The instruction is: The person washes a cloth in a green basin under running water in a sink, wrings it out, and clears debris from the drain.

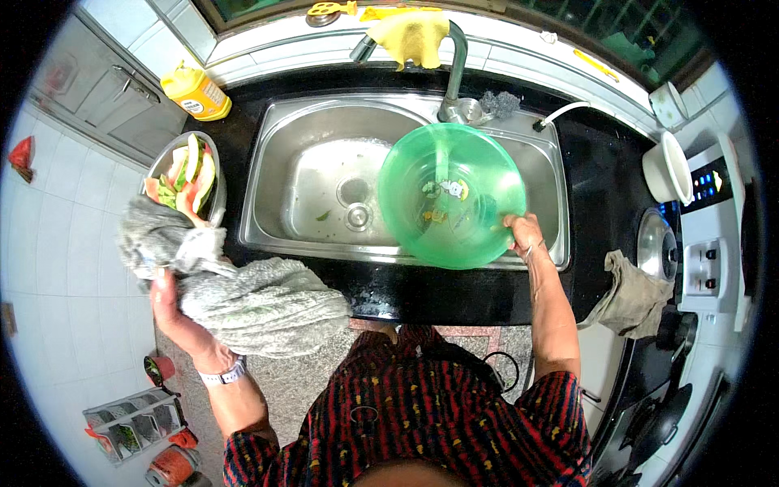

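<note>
My left hand (176, 316) grips a bunched grey cloth (268, 304), at the left of the counter's front edge; part of the cloth covers the near side of a metal bowl (220, 204) of watermelon rinds (193, 170). With its fingers on the near right rim, my right hand (525, 234) holds a translucent green plastic basin (453, 234). The basin is over the right part of a stainless steel double sink (292, 182), hiding the divider. Small green scraps lie in the sink's left bowl near the drain (358, 216).
A faucet (456, 67) with a yellow cloth (414, 38) hung on it rises behind the basin. A yellow jug (198, 94) stands back left. Steel wool (500, 103) and a white hose (566, 109) are behind the sink. At right are a grey rag (636, 298), a pot lid (654, 246) and a white pot (663, 170).
</note>
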Tool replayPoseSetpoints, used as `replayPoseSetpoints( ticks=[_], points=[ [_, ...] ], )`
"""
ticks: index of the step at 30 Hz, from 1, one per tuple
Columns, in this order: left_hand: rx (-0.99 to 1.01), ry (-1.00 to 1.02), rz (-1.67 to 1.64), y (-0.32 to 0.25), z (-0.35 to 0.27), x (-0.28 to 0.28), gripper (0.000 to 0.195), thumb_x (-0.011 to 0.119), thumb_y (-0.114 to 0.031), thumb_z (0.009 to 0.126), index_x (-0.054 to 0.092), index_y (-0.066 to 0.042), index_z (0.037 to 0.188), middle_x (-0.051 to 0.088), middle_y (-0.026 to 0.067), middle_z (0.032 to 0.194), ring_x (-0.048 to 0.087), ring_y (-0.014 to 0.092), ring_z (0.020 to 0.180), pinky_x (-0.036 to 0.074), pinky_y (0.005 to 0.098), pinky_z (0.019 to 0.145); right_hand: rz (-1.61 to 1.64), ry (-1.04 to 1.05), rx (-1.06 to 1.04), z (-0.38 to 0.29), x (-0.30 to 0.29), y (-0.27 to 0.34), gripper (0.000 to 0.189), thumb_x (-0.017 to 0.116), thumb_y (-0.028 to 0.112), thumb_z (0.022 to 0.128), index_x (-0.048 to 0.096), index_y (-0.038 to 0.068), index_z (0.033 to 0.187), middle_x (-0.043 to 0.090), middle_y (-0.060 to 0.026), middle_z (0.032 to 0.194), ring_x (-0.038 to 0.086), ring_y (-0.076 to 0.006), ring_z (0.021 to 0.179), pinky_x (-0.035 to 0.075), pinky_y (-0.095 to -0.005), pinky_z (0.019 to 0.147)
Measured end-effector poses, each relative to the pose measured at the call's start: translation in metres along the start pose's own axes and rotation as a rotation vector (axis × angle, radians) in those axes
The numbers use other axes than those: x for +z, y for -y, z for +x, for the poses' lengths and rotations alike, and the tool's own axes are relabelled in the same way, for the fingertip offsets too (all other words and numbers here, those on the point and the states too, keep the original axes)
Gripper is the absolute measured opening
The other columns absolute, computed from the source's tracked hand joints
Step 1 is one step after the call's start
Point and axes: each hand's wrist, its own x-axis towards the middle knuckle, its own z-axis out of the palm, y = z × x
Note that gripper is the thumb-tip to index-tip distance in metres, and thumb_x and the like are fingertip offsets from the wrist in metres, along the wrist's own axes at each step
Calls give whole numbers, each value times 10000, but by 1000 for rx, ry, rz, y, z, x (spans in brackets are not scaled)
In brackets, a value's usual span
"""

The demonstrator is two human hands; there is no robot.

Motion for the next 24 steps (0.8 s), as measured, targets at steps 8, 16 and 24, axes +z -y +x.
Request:
replayPoseSetpoints(
  ticks=[8, 16, 24],
  points=[
    [202, 350, 329, 22, 24, 33, 541, 632, -236, 853, 472, 4, 1310, 596, 108, 1183, 592, 242, 1034, 455, 361, 939, -188, -96, -10, -10, 10, 4, 219, 638, 155, 733, 607, -58, 773, 613, -136, 662, 535, -218, 414, 404, -325, 315],
    [353, 394, 605, 4, 54, 47, 480, 729, -158, 799, 550, -19, 1223, 600, 113, 1128, 626, 234, 983, 524, 384, 885, -391, 4, -53, -23, 29, 24, 280, 597, 147, 768, 671, -88, 899, 674, -151, 754, 629, -225, 567, 476, -326, 373],
    [363, 390, 722, -26, 52, 97, 386, 704, -195, 846, 593, 15, 1151, 630, 141, 1095, 619, 224, 987, 485, 324, 912, -422, 49, -75, -20, 37, 29, 284, 584, 151, 785, 678, -79, 923, 683, -176, 762, 678, -253, 644, 525, -369, 449]
  ],
)
